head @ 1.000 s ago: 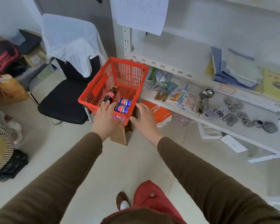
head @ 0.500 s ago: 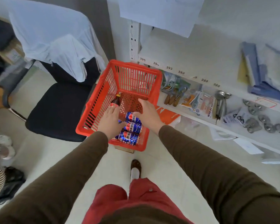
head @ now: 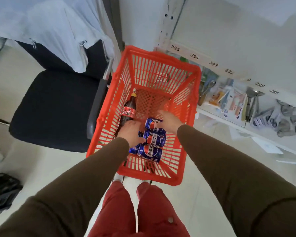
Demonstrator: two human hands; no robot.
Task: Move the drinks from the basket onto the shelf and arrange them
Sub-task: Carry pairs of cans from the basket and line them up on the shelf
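Where both hands (head: 132,130) reach: blue cans (head: 154,137), dark red-labelled bottle (head: 128,111).

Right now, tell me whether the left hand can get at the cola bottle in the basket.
Probably yes. The left hand is already down inside the red basket, at the base of the cola bottle, which lies along the left wall with nothing on top. The blue cans sit to its right.

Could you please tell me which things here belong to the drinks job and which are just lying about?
Job:
- red basket
- cola bottle
- blue cans
- shelf
- left hand and right hand, both down in the basket

Lying about:
- black chair
- white garment
- metal spoons
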